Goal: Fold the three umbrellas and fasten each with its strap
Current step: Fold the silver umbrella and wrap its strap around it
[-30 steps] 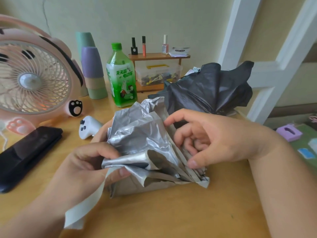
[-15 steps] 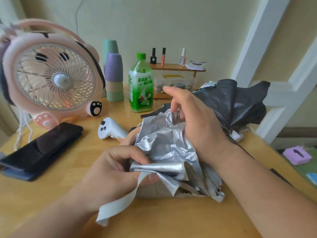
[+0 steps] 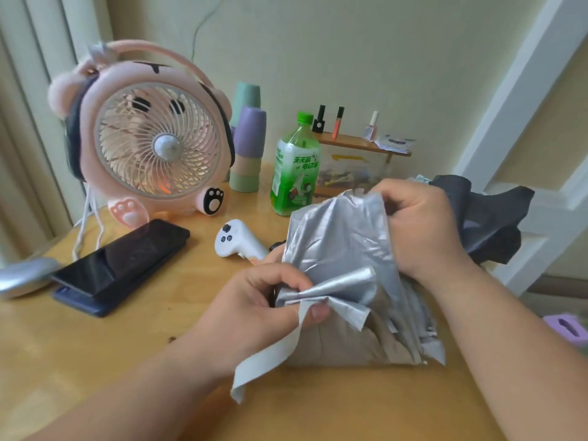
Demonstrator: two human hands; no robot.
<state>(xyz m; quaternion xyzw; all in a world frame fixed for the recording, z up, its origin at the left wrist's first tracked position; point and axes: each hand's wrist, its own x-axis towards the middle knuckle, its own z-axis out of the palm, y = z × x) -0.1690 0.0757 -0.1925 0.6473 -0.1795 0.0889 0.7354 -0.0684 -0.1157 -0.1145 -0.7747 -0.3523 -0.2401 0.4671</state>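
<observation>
So the silver umbrella (image 3: pixel 337 243) sits bunched up right between both hands, its crinkly canopy standing off the wooden surface (image 3: pixel 95 361). The left hand (image 3: pixel 264 300) has its fingers curled round one twisted pleat on the near-left side, thumb pressing it from below. The pale strap (image 3: pixel 270 354) hangs loose from under that thumb, trailing down toward the wrist and not fastened to anything. The right hand (image 3: pixel 420 227) is further out and higher up, gripping the top edge of the canopy with bent fingers, so both hands are clamped on the same fabric, a little apart from each other.

Just beyond the right hand there's a black umbrella (image 3: pixel 490 224), a rumpled heap, unfolded too. Past the left hand's knuckles lies a white controller (image 3: pixel 237 243), nearly touching the silver fabric. Further out from the left hand are a green bottle (image 3: pixel 294 176), a pink fan (image 3: pixel 152 144) (bear-shaped, with paws) and a dark phone (image 3: pixel 124 262) lying flat.
</observation>
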